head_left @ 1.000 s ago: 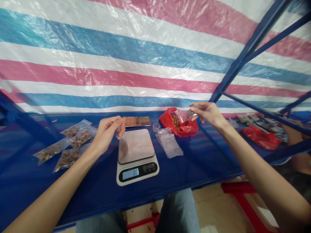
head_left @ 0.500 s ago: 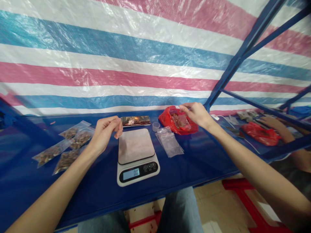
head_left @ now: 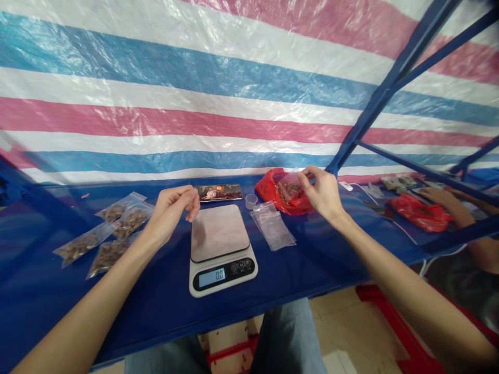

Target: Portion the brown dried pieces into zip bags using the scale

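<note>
- Your right hand [head_left: 322, 195] pinches the top edge of a small clear bag [head_left: 292, 186] of brown bits, thumb and fingers pressed onto it, at 1 o'clock from the scale [head_left: 220, 244].
- That bag sits in the mouth of a red plastic bag [head_left: 267, 187].
- Your left hand [head_left: 171, 210] hovers at 10 o'clock from the scale, fingertips pressed together, nothing visible between them.
- The scale reads 0.0.
- Filled clear bags [head_left: 111, 258] lie at 9 o'clock from it, empty clear bags [head_left: 272, 227] at 2 o'clock, and a phone [head_left: 218, 192] at 12 o'clock.
- A co-worker's hand [head_left: 436, 196] rests beside another red bag [head_left: 419, 217], off toward 3 o'clock.
</note>
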Motion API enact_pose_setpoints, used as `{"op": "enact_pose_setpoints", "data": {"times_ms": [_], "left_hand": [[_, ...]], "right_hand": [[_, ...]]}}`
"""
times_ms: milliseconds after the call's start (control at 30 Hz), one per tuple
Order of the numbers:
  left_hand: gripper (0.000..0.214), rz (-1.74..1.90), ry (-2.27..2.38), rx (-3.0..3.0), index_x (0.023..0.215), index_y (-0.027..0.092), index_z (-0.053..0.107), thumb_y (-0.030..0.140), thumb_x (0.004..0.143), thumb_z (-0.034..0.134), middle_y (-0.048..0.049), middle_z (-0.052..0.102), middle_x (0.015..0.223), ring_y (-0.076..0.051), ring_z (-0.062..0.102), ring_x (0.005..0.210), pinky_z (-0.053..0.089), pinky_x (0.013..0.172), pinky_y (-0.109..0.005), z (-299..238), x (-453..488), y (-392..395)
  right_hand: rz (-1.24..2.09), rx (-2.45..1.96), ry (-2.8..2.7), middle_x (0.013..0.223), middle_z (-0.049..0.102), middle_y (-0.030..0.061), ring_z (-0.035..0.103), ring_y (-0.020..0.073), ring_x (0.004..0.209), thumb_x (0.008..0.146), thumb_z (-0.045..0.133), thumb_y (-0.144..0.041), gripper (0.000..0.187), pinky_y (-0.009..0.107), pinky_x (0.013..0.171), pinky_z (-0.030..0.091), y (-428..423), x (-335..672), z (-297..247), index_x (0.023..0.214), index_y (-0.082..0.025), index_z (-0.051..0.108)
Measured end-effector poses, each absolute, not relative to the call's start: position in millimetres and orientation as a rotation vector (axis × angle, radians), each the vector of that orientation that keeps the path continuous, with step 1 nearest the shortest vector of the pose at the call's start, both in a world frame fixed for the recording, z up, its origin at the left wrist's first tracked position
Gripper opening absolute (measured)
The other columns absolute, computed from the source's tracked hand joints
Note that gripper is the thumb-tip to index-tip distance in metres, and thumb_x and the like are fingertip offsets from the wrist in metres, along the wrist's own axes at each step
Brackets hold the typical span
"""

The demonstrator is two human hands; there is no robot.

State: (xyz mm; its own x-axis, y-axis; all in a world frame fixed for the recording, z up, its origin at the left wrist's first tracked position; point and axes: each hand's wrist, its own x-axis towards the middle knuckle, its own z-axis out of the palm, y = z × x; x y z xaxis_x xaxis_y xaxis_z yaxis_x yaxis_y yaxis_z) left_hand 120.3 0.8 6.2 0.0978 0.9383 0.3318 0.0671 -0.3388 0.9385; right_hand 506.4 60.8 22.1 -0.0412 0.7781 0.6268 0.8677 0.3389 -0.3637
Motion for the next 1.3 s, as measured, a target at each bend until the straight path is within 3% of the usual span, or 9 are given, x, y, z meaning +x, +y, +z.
{"op": "enact_pose_setpoints", "data": {"times_ms": [200, 500, 633, 767, 900, 1033, 1133, 1233, 1300], "left_hand": [[0.043, 1.334, 1.055, 1.595, 0.06, 0.022, 0.057, 0.04, 0.098, 0.057, -0.0019, 0.052, 0.053, -0.015, 0.046, 0.05, 0.036, 0.052, -0.031, 5, 121, 1], [0.04, 1.332, 1.029, 1.582, 0.063, 0.02, 0.058, 0.037, 0.099, 0.056, -0.0002, 0.052, 0.053, -0.013, 0.046, 0.049, 0.034, 0.052, -0.029, 4, 119, 3], [0.04, 1.324, 1.041, 1.568, 0.064, 0.02, 0.059, 0.038, 0.1, 0.056, -0.0001, 0.053, 0.052, -0.013, 0.046, 0.049, 0.035, 0.052, -0.028, 0, 116, 6], [0.039, 1.348, 1.048, 1.543, 0.064, 0.02, 0.059, 0.037, 0.099, 0.058, 0.0004, 0.052, 0.052, -0.012, 0.047, 0.049, 0.036, 0.051, -0.027, -1, 113, 9], [0.038, 1.363, 1.053, 1.529, 0.064, 0.02, 0.058, 0.037, 0.098, 0.057, 0.0008, 0.051, 0.052, -0.012, 0.047, 0.048, 0.036, 0.05, -0.027, -2, 111, 11], [0.038, 1.359, 1.059, 1.527, 0.065, 0.019, 0.058, 0.037, 0.098, 0.057, 0.0011, 0.051, 0.052, -0.012, 0.047, 0.049, 0.036, 0.05, -0.026, -3, 109, 12], [0.039, 1.369, 1.065, 1.514, 0.063, 0.019, 0.057, 0.037, 0.098, 0.057, 0.0011, 0.05, 0.052, -0.012, 0.046, 0.048, 0.034, 0.05, -0.026, -2, 109, 12], [0.04, 1.384, 1.069, 1.508, 0.061, 0.02, 0.057, 0.035, 0.098, 0.059, 0.0005, 0.05, 0.052, -0.012, 0.046, 0.048, 0.034, 0.05, -0.027, 0, 109, 11], [0.042, 1.386, 1.074, 1.506, 0.059, 0.02, 0.056, 0.036, 0.098, 0.059, -0.0002, 0.05, 0.052, -0.013, 0.046, 0.049, 0.034, 0.051, -0.028, 2, 109, 10]], "right_hand": [[-0.144, -1.472, -1.977, 0.082, 0.076, 0.0112, 0.069, 0.0264, 0.074, 0.1, 0.06, -0.045, 0.028, 0.035, 0.07, 0.046, 83, 498, 33, 0.094, -0.019, 0.068], [0.097, -1.453, -1.922, 0.067, 0.074, 0.0066, 0.066, 0.0208, 0.062, 0.087, 0.077, -0.041, 0.031, 0.032, 0.064, 0.046, 100, 504, 30, 0.066, -0.019, 0.07], [0.195, -1.386, -2.057, 0.072, 0.076, 0.0077, 0.067, 0.0205, 0.065, 0.09, 0.069, -0.032, 0.026, 0.032, 0.066, 0.047, 111, 501, 38, 0.069, -0.018, 0.072], [0.1, -1.361, -2.155, 0.075, 0.076, 0.0069, 0.065, 0.0194, 0.065, 0.085, 0.067, -0.021, 0.012, 0.032, 0.067, 0.046, 120, 502, 47, 0.076, -0.017, 0.075], [-0.006, -1.407, -2.276, 0.064, 0.07, 0.0046, 0.057, 0.0172, 0.06, 0.09, 0.067, -0.025, 0.025, 0.031, 0.064, 0.039, 124, 502, 53, 0.067, -0.019, 0.069], [-0.024, -1.422, -2.314, 0.075, 0.074, 0.0069, 0.064, 0.0203, 0.07, 0.087, 0.058, -0.01, 0.019, 0.031, 0.068, 0.041, 122, 500, 48, 0.075, -0.019, 0.07], [0.015, -1.423, -2.236, 0.076, 0.074, 0.0072, 0.066, 0.0218, 0.071, 0.092, 0.063, -0.022, 0.014, 0.031, 0.067, 0.041, 119, 497, 38, 0.08, -0.019, 0.069], [0.006, -1.452, -2.215, 0.074, 0.073, 0.0085, 0.065, 0.0226, 0.068, 0.098, 0.062, -0.043, 0.031, 0.032, 0.063, 0.04, 116, 495, 26, 0.078, -0.02, 0.067], [-0.001, -1.469, -2.218, 0.08, 0.075, 0.0095, 0.066, 0.0235, 0.07, 0.097, 0.065, -0.045, 0.028, 0.032, 0.063, 0.041, 113, 495, 19, 0.084, -0.02, 0.069]]}}
